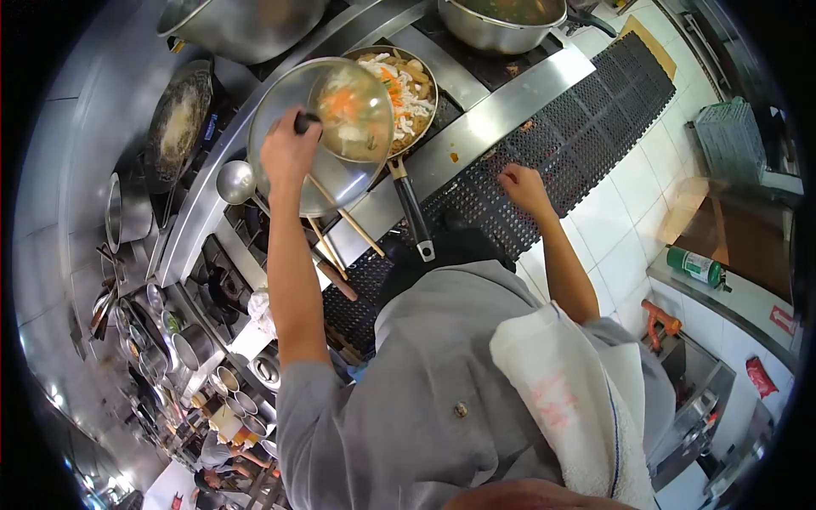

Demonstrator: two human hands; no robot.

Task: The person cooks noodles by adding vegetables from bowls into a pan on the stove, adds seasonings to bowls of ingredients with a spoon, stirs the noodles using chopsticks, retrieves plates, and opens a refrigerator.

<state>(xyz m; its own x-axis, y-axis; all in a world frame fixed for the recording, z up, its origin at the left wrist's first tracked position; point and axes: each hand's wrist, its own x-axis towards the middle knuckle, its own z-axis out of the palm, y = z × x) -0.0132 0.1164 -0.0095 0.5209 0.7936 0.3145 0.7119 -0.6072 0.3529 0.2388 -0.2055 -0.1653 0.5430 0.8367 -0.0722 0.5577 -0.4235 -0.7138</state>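
Note:
My left hand [287, 151] grips the black knob of a large glass lid [289, 93]. The lid is tilted over the left part of a frying pan [435, 95], and orange and white food shows through the glass. The pan's uncovered right part holds brown pieces with white and orange strips on top. Its black handle [414, 208] points towards my body. My right hand [524, 187] hangs over the black mat with its fingers curled in and nothing visible in them. Wooden chopsticks [361, 231] lie below the lid.
A big metal pot [242, 25] stands at the upper left, another pot [501, 24] at the top. On the left are a dark wok [180, 119] and a ladle [235, 182]. A perforated black mat [586, 110] covers the floor. Several pans and a person [217, 450] are at the lower left.

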